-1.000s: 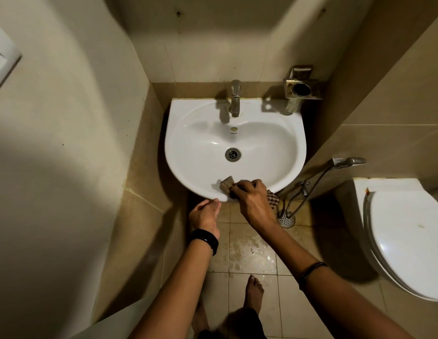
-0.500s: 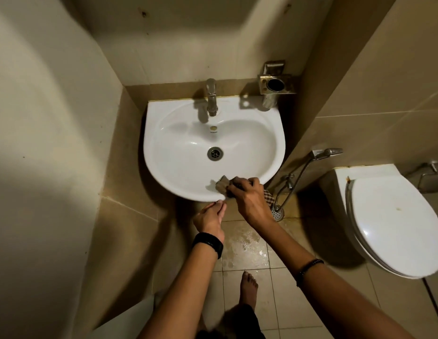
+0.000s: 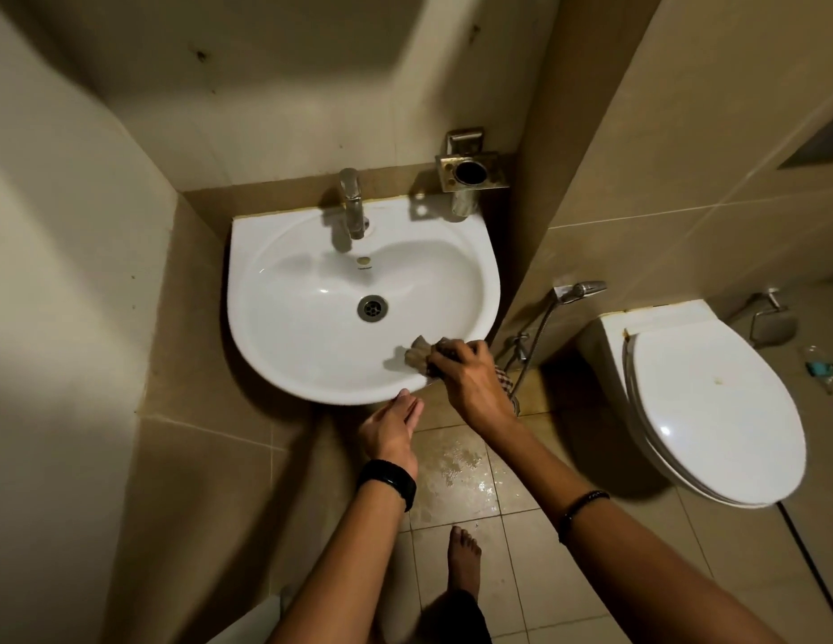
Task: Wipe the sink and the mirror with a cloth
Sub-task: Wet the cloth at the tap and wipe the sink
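R hand [image 3: 470,388] grips the cloth [image 3: 417,353] on sink [image 3: 284,364] front rim; L hand [image 3: 389,429] w/ straight fingers touches rim below.

Sink [image 3: 284,318] set between the left wall [image 3: 80,271] and a tiled pier [image 3: 521,281] on the right — both stand close beside its rim, so room at the sides is narrow. The bowl lies open across its left and centre, with the drain [image 3: 372,308] flush. At the back the tap [image 3: 352,202] stands upright over the bowl; a metal holder [image 3: 472,172] juts from the wall above the rear right corner. The right hand [image 3: 470,378] and cloth [image 3: 417,353] occupy the front right rim — the left hand [image 3: 389,429] lies just below the front edge. A spray hose [image 3: 540,327] hangs between pier and toilet [image 3: 712,402].
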